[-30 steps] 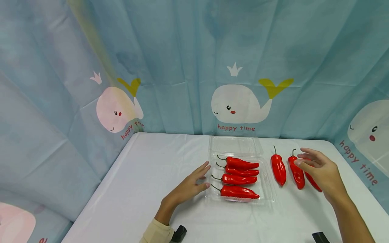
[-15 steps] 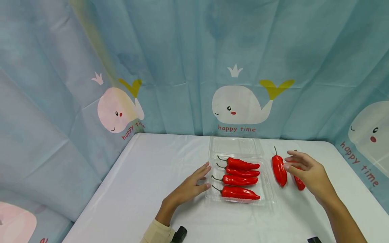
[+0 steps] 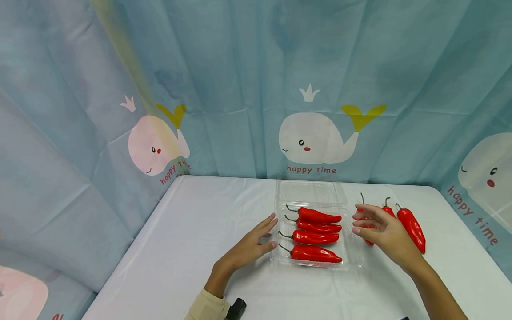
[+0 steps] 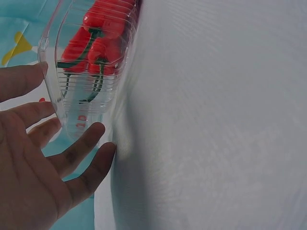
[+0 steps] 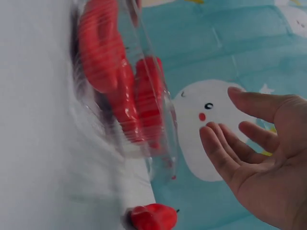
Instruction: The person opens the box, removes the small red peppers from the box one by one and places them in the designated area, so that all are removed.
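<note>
A clear plastic clamshell box [image 3: 352, 249] lies open mid-table with several red chili peppers [image 3: 316, 235] in a row inside. My left hand [image 3: 269, 231] is open, its straight fingers [image 4: 81, 143] at the box's [image 4: 86, 96] left wall, seemingly touching it. My right hand [image 3: 358, 220] hovers open just right of the box, fingers spread, holding nothing. It covers most of two loose peppers [image 3: 387, 210] on the table. A third loose pepper [image 3: 412, 229] lies uncovered to its right. The right wrist view shows the open palm [image 5: 254, 163] beside the box [image 5: 165, 139] and one pepper's end [image 5: 153, 216].
The box's lid [image 3: 310, 192] lies flat behind it. A white cloth [image 3: 192, 231] covers the table. A blue whale-print curtain [image 3: 312, 138] closes the back and both sides. A small black object [image 3: 236, 308] sits by my left sleeve at the front edge.
My right hand has moved left, from over the rightmost loose peppers to beside the box, uncovering the rightmost pepper. My left hand has stayed put.
</note>
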`<state>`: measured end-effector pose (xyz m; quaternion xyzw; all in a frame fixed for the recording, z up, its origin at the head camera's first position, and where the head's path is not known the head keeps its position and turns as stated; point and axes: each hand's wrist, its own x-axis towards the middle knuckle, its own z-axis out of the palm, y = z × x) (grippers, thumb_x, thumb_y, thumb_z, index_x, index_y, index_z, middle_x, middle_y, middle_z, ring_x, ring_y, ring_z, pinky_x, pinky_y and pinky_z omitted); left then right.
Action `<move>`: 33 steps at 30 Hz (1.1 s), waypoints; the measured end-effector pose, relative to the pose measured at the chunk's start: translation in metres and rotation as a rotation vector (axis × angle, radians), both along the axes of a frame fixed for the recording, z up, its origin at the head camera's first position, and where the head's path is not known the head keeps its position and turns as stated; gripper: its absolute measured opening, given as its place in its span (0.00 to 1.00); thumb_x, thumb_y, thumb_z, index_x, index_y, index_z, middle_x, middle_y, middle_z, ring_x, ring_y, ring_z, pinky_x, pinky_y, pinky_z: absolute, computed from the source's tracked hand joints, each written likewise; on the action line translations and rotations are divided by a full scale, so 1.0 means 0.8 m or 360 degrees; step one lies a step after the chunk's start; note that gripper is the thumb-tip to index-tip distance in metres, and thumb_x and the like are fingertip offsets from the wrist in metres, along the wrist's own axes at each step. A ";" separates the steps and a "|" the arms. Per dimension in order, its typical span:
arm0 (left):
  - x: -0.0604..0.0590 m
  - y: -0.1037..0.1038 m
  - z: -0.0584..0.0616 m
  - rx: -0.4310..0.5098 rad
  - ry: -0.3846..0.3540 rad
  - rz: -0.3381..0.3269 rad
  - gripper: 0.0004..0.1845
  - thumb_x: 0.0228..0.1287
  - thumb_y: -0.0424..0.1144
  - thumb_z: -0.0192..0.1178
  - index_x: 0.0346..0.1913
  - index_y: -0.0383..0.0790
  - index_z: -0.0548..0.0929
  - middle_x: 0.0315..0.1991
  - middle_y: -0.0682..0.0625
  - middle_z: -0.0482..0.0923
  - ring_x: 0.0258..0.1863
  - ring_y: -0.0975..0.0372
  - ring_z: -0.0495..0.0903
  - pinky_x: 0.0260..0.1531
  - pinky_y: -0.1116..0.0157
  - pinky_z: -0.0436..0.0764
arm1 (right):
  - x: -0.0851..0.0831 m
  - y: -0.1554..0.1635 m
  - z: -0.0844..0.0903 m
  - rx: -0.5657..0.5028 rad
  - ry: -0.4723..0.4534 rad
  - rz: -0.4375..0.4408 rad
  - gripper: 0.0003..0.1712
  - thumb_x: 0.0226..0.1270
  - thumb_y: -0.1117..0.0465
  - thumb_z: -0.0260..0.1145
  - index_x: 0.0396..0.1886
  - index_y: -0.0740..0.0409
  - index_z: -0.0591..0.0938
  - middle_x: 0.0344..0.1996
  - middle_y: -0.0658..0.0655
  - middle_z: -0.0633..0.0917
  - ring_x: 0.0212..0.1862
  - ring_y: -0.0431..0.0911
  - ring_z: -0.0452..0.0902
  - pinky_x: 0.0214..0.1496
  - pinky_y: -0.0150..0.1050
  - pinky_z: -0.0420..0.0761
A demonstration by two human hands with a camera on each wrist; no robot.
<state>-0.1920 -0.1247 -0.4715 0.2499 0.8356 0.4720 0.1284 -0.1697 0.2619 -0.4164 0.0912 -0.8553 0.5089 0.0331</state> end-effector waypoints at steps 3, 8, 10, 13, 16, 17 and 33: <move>0.000 0.000 0.000 0.0005 0.0005 -0.0003 0.38 0.81 0.46 0.57 0.85 0.42 0.56 0.88 0.51 0.46 0.72 0.46 0.75 0.71 0.42 0.73 | 0.001 -0.007 -0.004 -0.0025 0.0003 0.0090 0.36 0.74 0.56 0.73 0.77 0.56 0.71 0.58 0.63 0.83 0.52 0.35 0.85 0.43 0.38 0.90; 0.000 0.000 0.000 0.0006 0.0016 -0.0006 0.38 0.81 0.46 0.57 0.85 0.42 0.57 0.88 0.51 0.46 0.72 0.46 0.75 0.72 0.42 0.73 | 0.002 -0.017 -0.010 -0.0041 -0.0022 0.0156 0.36 0.73 0.56 0.73 0.77 0.56 0.71 0.60 0.65 0.83 0.53 0.39 0.86 0.49 0.35 0.89; 0.000 0.000 0.000 0.0003 0.0018 -0.0006 0.38 0.81 0.47 0.57 0.85 0.42 0.57 0.88 0.51 0.46 0.72 0.46 0.75 0.72 0.42 0.73 | 0.003 -0.020 -0.012 -0.0034 -0.0044 0.0156 0.37 0.72 0.55 0.74 0.77 0.54 0.72 0.60 0.64 0.83 0.54 0.40 0.86 0.49 0.35 0.89; 0.000 0.000 0.001 0.0002 0.0014 -0.0005 0.38 0.81 0.47 0.57 0.85 0.42 0.57 0.88 0.51 0.46 0.72 0.47 0.75 0.72 0.42 0.73 | 0.004 -0.026 -0.013 -0.0036 -0.0061 0.0186 0.38 0.71 0.55 0.75 0.77 0.55 0.72 0.61 0.64 0.83 0.56 0.47 0.86 0.48 0.37 0.89; 0.000 0.000 0.001 0.0007 0.0005 -0.0005 0.38 0.81 0.47 0.57 0.85 0.43 0.57 0.88 0.52 0.45 0.72 0.47 0.75 0.72 0.42 0.73 | 0.005 -0.031 -0.015 -0.0053 -0.0064 0.0232 0.39 0.68 0.56 0.76 0.76 0.55 0.73 0.61 0.64 0.83 0.58 0.55 0.85 0.47 0.39 0.90; 0.000 0.000 0.001 0.0008 0.0002 -0.0006 0.38 0.81 0.47 0.57 0.86 0.43 0.56 0.88 0.52 0.45 0.73 0.47 0.75 0.72 0.42 0.73 | 0.006 -0.033 -0.016 -0.0060 -0.0059 0.0255 0.39 0.68 0.56 0.76 0.76 0.57 0.73 0.60 0.64 0.83 0.58 0.58 0.85 0.47 0.39 0.90; 0.000 0.000 0.000 0.0029 -0.0002 -0.0009 0.37 0.81 0.46 0.57 0.86 0.44 0.56 0.88 0.53 0.45 0.73 0.47 0.75 0.72 0.41 0.72 | 0.009 -0.057 -0.037 -0.0173 -0.0156 0.0427 0.39 0.67 0.58 0.77 0.75 0.59 0.74 0.64 0.65 0.81 0.63 0.64 0.80 0.52 0.36 0.89</move>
